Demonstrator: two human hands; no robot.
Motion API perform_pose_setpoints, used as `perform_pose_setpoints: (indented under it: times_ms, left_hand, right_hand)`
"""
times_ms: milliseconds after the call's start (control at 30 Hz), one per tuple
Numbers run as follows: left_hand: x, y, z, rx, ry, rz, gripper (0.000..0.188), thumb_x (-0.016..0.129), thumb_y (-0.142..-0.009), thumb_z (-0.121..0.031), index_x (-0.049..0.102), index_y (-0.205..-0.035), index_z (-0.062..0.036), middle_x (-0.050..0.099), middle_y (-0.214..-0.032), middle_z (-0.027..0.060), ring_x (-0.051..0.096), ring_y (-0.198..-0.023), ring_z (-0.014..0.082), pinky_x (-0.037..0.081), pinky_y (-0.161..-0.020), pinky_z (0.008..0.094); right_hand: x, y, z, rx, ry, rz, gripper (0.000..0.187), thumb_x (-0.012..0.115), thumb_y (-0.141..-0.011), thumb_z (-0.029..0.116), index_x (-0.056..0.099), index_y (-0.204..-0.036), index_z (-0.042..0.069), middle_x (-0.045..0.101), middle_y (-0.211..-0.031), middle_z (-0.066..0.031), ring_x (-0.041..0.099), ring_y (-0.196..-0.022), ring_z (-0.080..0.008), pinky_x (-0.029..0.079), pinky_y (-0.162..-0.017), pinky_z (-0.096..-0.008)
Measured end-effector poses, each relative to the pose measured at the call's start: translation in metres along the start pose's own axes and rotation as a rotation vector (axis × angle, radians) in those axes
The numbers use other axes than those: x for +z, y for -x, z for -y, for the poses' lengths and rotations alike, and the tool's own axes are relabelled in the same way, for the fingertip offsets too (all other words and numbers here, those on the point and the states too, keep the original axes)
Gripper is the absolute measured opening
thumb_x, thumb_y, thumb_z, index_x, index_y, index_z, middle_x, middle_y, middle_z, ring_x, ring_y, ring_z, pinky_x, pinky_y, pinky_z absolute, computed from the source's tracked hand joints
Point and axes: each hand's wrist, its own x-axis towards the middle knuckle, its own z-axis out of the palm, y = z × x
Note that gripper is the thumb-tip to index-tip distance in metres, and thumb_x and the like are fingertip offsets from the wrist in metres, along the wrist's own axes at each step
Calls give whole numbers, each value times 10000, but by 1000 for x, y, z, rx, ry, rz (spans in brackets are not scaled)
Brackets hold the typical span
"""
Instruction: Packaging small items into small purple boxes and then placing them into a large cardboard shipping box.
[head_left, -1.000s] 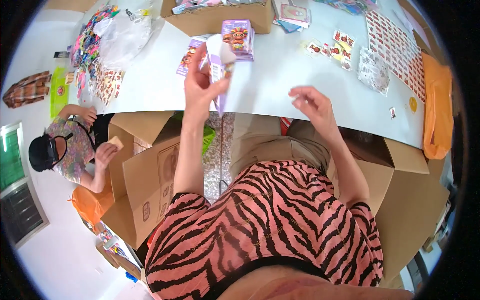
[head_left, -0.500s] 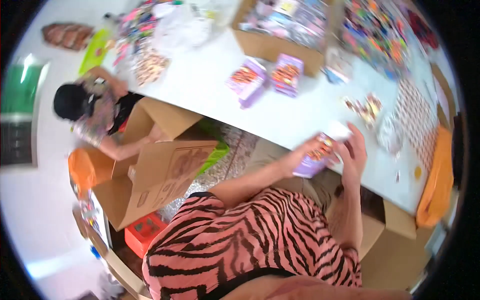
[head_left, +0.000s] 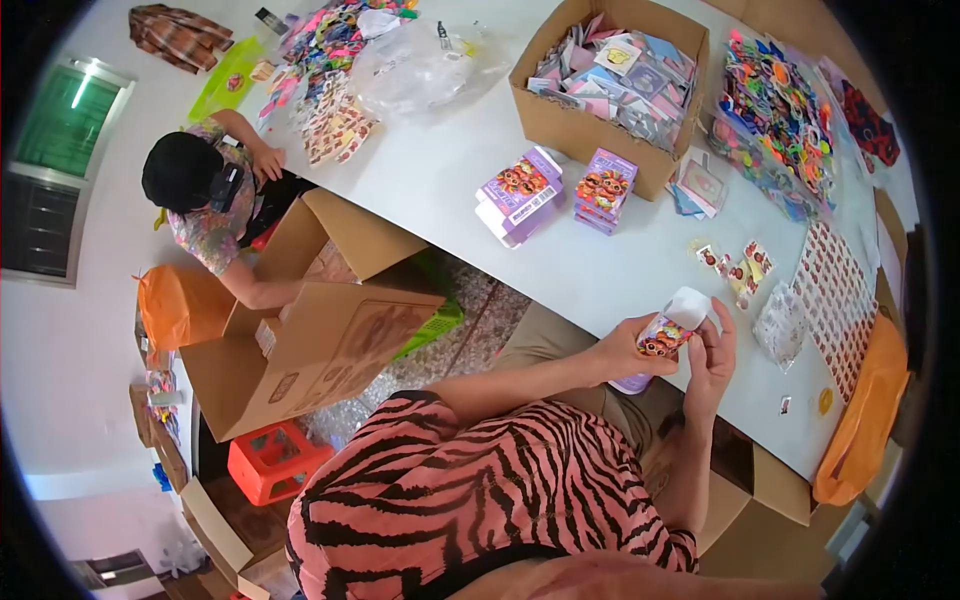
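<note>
The small purple printed carton (head_left: pixel 664 337), white end flap open, is held above the white table's (head_left: pixel 450 185) near edge. It is wrapped by the left hand (head_left: pixel 612 352), fingers curled; the right hand's (head_left: pixel 710 352) fingertips are pressed at the flap (contact partly hidden). A crushed flap is risked if squeezed hard.

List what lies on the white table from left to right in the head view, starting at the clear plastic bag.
Clear plastic bag → flat purple cartons → stacked purple cartons → open cardboard box → small carton held in left hand and right hand → sticker sheet.
</note>
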Motion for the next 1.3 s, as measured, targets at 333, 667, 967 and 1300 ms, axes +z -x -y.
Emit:
perform_pose_setpoints:
  times_ms: [333, 667, 967, 1300]
  left_hand:
    - [4, -2, 14, 229, -40, -115, 538, 795, -689, -122, 557, -1160, -20, 630, -989, 22, 570, -902, 82, 479, -822, 267]
    - [14, -2, 19, 253, -56, -166, 485, 805, -682, -101, 559, -1093, -22, 624, -962, 22, 558, -860, 73, 481, -779, 257]
    - [4, 3, 1, 235, -3, -131, 344, 743, -728, 16, 603, -1042, 13, 657, -937, 73, 634, -831, 137, 534, -751, 263]
    - [7, 1, 1, 242, -68, -163, 447, 791, -684, 17, 584, -1080, 28, 666, -972, 87, 636, -847, 128, 533, -765, 261]
  right_hand:
    - [-2, 10, -4, 21, 86, 59, 490, 545, -899, 90, 398, -1353, -21, 498, -1297, -132, 505, -1156, -189, 376, -1000, -321]
    - [-15, 11, 0, 4, 170, 93, 520, 622, -826, 39, 453, -1314, -22, 485, -1282, -96, 508, -1163, -200, 383, -1021, -349]
    - [-6, 0, 9, -61, 9, 192, 513, 650, -841, 59, 451, -1310, -6, 473, -1318, -97, 502, -1178, -204, 400, -1024, -379]
    - [-4, 4, 9, -107, -9, 131, 476, 679, -822, 78, 527, -1272, 48, 545, -1255, -52, 535, -1133, -179, 413, -1004, -348]
